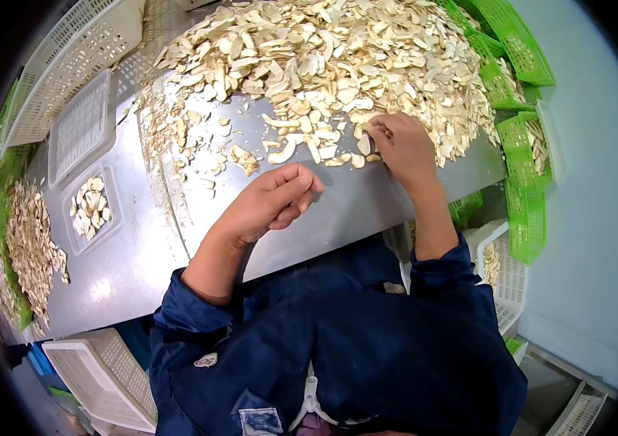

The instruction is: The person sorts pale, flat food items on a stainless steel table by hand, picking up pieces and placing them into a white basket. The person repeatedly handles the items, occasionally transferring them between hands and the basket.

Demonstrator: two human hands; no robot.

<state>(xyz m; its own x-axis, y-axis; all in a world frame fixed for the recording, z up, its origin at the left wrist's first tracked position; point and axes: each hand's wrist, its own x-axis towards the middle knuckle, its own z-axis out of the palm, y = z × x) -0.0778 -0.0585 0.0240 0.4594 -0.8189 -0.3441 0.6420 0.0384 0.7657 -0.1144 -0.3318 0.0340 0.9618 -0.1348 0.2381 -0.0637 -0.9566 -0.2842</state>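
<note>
A large heap of dried pale slices (309,60), which look like mushroom, covers the far part of a metal table (309,245). At the near edge of the heap, my right hand (404,147) bends its fingers down among the slices. Its fingertips are partly hidden, so a grip on a slice cannot be made out. My left hand (281,199) hovers over the table's near side, fingers curled in and thumb against the index finger, with nothing visible in it. Between the hands and the heap lie loose curved slices (284,151) and a small cluster of browner pieces (243,159).
At left, a clear plastic tub (91,210) holds slices beside a clear ribbed tray (81,122). A white perforated crate (77,65) stands behind them. Another slice heap (33,248) lies far left. Green baskets (524,147) line the right edge; a white crate (104,376) sits below the table.
</note>
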